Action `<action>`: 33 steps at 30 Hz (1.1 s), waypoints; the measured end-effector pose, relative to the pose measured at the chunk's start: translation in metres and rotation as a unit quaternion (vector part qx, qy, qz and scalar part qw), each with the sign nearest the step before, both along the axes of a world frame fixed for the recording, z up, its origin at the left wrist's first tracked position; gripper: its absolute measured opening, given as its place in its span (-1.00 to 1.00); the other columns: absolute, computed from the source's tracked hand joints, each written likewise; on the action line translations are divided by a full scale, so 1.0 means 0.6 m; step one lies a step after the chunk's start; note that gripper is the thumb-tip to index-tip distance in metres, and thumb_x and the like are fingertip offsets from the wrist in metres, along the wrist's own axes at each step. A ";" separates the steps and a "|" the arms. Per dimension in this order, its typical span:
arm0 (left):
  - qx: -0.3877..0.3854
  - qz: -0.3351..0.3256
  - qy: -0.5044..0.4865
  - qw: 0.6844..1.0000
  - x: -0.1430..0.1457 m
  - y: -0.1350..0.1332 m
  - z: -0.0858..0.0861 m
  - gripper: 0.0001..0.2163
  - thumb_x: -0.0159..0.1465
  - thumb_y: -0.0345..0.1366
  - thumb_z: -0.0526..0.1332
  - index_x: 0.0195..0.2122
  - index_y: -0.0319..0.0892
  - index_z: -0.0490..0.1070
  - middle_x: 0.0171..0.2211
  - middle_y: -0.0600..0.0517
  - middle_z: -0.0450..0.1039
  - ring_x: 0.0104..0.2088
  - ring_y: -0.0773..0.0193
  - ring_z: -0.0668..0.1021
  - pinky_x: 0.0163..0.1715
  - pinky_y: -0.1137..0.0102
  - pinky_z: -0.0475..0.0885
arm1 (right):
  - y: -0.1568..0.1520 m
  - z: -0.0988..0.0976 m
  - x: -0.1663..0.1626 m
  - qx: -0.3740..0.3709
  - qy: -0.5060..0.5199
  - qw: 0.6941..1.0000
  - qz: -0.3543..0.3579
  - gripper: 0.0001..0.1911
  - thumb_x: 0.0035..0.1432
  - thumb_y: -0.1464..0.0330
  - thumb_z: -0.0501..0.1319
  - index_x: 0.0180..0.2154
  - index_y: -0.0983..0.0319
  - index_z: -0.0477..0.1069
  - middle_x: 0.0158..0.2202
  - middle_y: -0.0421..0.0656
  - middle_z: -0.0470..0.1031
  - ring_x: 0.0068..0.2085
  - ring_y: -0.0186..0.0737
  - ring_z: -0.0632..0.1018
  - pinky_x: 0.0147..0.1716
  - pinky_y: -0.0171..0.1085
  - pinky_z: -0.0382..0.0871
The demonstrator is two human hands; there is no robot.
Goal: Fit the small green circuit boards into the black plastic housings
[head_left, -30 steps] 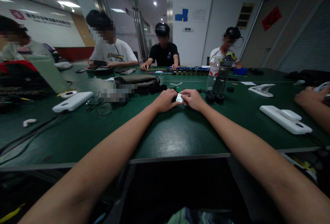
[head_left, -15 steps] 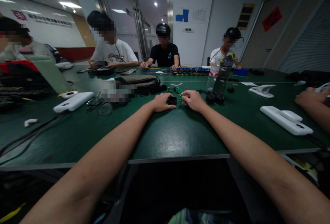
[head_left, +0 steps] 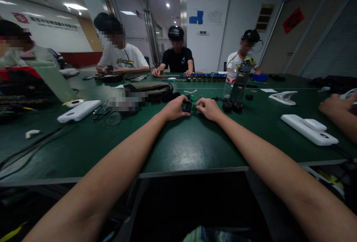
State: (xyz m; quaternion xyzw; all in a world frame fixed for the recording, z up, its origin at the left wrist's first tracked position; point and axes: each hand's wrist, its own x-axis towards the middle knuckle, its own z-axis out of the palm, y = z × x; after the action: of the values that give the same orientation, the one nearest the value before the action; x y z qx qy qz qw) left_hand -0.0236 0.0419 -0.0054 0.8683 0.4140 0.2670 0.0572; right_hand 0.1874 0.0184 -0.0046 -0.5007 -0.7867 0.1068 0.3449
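My left hand [head_left: 176, 107] grips a small black plastic case [head_left: 186, 106], thumb below and fingers over its top. The case is tilted so that its hollow side faces me. Just to its right, my right hand [head_left: 206, 108] pinches a small green circuit board [head_left: 194, 107] between thumb and fingertips. The board is seen edge-on and partly hidden by the fingers. Behind both hands lie more green circuit boards [head_left: 192, 97] on the table. A white strip [head_left: 190, 92] rests beyond them.
On the green table [head_left: 178, 141], a clear bottle [head_left: 229, 82] and a dark bottle [head_left: 240, 86] stand right of my hands, near black parts [head_left: 227, 105]. White devices [head_left: 79, 111] lie left and right. A grey pouch [head_left: 147, 89] lies behind. Several people sit around.
The black case has turned in my left hand and shows more of its hollow side. The green board in my right hand has turned from face-on to nearly edge-on.
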 end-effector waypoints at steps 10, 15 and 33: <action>0.021 -0.006 -0.013 1.000 0.000 0.001 0.000 -0.45 -0.06 -0.18 0.48 -0.10 -0.12 0.26 -0.09 -0.04 0.40 -0.08 0.06 0.50 -0.03 0.18 0.43 | 0.000 -0.001 -0.001 -0.002 0.003 1.000 0.006 -0.91 0.11 0.53 0.32 -0.34 0.25 0.55 -0.42 -0.20 0.60 -0.37 -0.31 0.56 -0.29 -0.36 0.32; 0.016 -0.006 -0.007 1.000 0.001 0.000 0.001 -0.45 -0.07 -0.19 0.48 -0.11 -0.11 0.25 -0.10 -0.03 0.38 -0.09 0.07 0.49 -0.03 0.19 0.43 | 0.001 -0.003 -0.002 0.002 0.005 1.000 0.003 -0.92 0.10 0.52 0.31 -0.34 0.25 0.55 -0.39 -0.18 0.60 -0.35 -0.29 0.55 -0.28 -0.34 0.34; 0.032 -0.003 -0.015 0.999 0.003 -0.001 0.000 -0.48 -0.04 -0.18 0.44 -0.13 -0.12 0.23 -0.12 -0.02 0.36 -0.13 0.10 0.47 -0.08 0.22 0.42 | -0.005 0.002 -0.003 -0.017 -0.014 0.999 0.037 -0.92 0.07 0.40 0.37 -0.34 0.27 0.55 -0.43 -0.22 0.54 -0.38 -0.32 0.48 -0.31 -0.35 0.27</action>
State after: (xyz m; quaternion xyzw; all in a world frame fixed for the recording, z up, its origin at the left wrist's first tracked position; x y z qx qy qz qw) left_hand -0.0219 0.0411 -0.0053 0.8668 0.4019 0.2929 0.0365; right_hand 0.1856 0.0154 -0.0032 -0.4784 -0.8074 0.1262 0.3213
